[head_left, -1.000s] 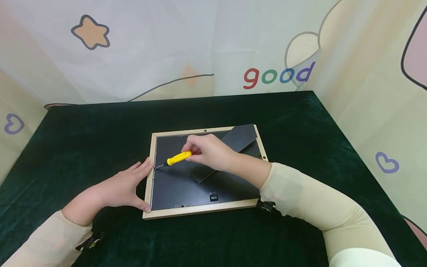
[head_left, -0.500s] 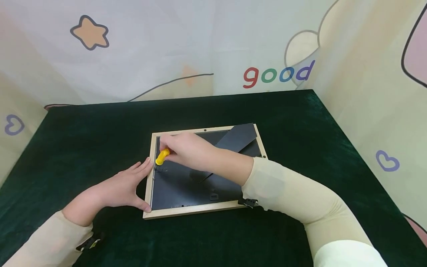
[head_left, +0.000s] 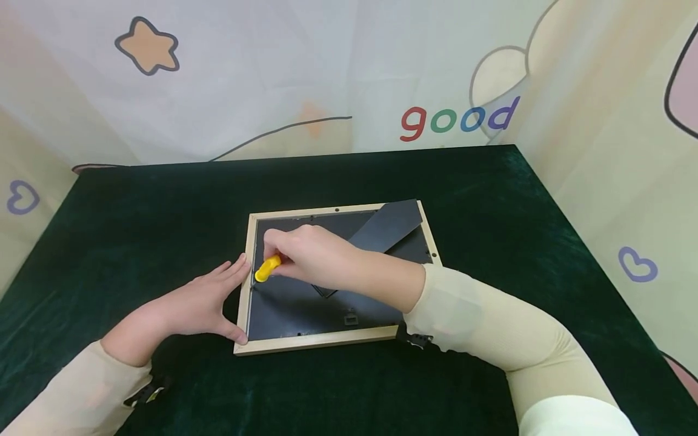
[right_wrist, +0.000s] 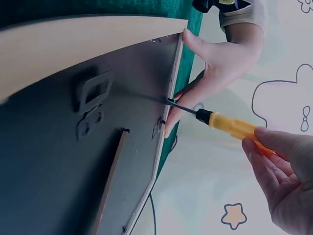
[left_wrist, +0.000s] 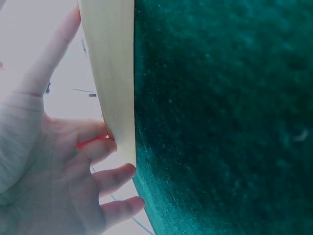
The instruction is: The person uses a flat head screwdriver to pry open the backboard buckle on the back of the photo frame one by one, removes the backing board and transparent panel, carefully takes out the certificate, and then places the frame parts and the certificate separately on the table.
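A picture frame [head_left: 322, 341] with a pale wooden rim and black backing lies face down on the dark green cloth. My right hand [head_left: 311, 255] pinches the yellow handle of a screwdriver [right_wrist: 234, 126] between thumb and fingers. In the right wrist view, the screwdriver's dark shaft reaches the inner edge of the left rim, its tip by a small metal tab. My left hand [head_left: 209, 300] rests against the frame's left side, fingers spread, thumb at the near corner. In the left wrist view, the fingertips [left_wrist: 128, 170] touch the wooden side.
A black stand leg [head_left: 389, 224] slants across the backing, its upper end over the far right corner. Near the close edge of the backing sits a small metal hanger [right_wrist: 95, 93]. A printed curtain [head_left: 262, 72] hangs behind the table [head_left: 491, 200].
My right hand moved left with the screwdriver, then slightly toward me along the left rim. The screwdriver's handle now stands steeper. My left hand has stayed in place.
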Demonstrator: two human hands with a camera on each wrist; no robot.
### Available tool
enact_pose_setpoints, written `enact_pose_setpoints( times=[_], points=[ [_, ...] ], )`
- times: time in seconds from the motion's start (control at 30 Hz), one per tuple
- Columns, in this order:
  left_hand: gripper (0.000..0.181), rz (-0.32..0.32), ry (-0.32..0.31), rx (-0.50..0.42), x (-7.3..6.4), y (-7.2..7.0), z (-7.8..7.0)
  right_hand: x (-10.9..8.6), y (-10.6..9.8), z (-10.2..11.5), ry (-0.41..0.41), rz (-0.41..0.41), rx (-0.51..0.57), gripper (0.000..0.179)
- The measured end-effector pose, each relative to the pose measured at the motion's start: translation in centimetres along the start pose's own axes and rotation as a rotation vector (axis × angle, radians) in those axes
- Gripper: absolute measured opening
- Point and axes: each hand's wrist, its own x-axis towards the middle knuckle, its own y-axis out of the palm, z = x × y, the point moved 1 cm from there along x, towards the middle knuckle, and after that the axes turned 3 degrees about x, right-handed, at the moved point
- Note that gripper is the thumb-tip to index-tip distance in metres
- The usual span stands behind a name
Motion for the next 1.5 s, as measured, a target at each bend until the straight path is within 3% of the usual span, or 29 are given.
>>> enact_pose_setpoints(
  times=[0.27, 0.63, 1.03, 1.5],
  points=[
    [0.124, -0.021, 0.037, -0.035, -0.3, 0.1, 0.0, 0.9, -0.1, 1.2, -0.006, 0.081, 0.035, 0.021],
    [0.124, -0.003, 0.01, -0.023, -0.1, -0.1, -0.1, 0.7, -0.1, 0.5, 0.073, 0.049, -0.028, 0.024],
    [0.124, -0.003, 0.007, -0.024, -0.2, -0.1, -0.3, 0.7, -0.2, 0.4, 0.064, 0.057, -0.016, 0.024],
    [0.121, -0.023, 0.009, -0.01, -0.1, 0.1, -0.1, 2.9, -0.2, 1.6, 0.061, 0.105, 0.017, 0.025]
  ],
)
